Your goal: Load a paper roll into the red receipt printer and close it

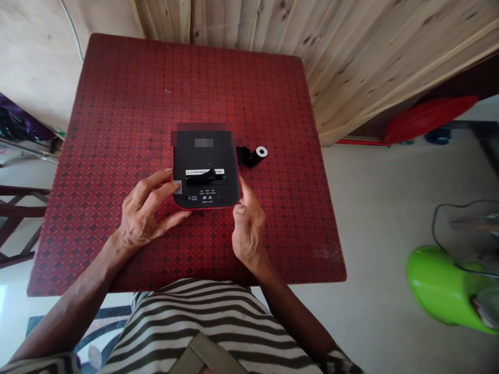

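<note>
A black box-shaped device with a red lower edge (206, 169) sits in the middle of the red patterned table (117, 130). It has a slot on top with a dark strip curling out and small buttons along its near edge. My left hand (146, 215) rests at the device's left near corner, fingers spread and touching its side. My right hand (246, 223) presses against the right near corner, thumb at the front edge, fingers curled along the side. A small black roll with a white core (255, 155) lies just right of the device.
A wooden plank wall (351, 52) runs behind and to the right of the table. A green plastic object (440, 285) and a cable lie on the floor at right, a red one (424, 117) farther back. Dark furniture legs (15, 208) stand at left.
</note>
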A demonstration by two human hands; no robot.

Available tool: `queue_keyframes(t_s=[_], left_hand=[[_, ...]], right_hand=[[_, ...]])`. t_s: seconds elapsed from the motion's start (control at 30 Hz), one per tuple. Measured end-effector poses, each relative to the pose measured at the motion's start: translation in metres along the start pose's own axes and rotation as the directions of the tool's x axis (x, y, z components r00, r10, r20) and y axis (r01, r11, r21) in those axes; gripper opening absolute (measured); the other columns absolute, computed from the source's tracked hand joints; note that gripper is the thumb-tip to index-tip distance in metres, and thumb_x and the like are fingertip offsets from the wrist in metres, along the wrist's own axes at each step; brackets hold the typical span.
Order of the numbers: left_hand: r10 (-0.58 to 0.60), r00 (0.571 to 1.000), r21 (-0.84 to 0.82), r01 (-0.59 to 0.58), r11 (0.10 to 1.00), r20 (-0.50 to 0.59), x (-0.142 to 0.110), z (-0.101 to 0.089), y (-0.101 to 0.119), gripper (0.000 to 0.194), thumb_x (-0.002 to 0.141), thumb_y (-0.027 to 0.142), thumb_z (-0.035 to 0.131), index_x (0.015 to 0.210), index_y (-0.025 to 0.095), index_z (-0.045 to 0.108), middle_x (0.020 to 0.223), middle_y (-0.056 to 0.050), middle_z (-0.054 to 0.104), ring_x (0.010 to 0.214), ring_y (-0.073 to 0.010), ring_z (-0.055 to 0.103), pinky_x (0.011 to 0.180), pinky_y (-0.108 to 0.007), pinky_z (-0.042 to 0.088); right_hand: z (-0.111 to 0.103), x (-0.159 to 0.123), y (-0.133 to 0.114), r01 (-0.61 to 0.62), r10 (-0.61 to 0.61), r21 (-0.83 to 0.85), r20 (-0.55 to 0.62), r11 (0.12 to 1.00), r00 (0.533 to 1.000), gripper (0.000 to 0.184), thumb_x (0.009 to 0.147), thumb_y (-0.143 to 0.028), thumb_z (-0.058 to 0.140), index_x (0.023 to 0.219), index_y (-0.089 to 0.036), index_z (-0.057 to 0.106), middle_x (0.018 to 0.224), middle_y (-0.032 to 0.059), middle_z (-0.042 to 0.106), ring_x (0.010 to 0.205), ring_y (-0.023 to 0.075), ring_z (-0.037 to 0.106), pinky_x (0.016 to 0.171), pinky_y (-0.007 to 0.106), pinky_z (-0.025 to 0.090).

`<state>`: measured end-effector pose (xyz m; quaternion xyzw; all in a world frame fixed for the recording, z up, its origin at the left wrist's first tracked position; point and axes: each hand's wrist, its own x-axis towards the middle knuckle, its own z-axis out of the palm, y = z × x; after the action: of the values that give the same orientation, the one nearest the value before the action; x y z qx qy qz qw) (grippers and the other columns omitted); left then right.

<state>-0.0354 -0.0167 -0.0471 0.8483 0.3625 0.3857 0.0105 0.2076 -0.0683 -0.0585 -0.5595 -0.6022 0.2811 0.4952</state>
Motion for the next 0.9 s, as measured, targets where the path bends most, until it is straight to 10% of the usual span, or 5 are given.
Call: queue_keyframes(t_s=[0.9], left_hand=[[-0.074, 0.997, -0.155, 0.071, 0.985, -0.016, 0.007, -0.004, -0.005, 0.063, 0.085, 0.048, 0.091, 0.14, 0.033, 0.064, 0.126, -0.008, 0.073, 0.109, -0.0245, 0.077, 0.091, -0.042, 0.071]], right_hand=[[0.0, -0.003, 0.009, 0.1, -0.107, -0.101, -0.061, 0.99, 0.992, 0.058, 0.113, -0.055, 0.041, 0.161, -0.024, 0.052, 0.153, 0.0165, 0.067, 0.139, 0.0317, 0.067, 0.115, 0.057, 0.058]])
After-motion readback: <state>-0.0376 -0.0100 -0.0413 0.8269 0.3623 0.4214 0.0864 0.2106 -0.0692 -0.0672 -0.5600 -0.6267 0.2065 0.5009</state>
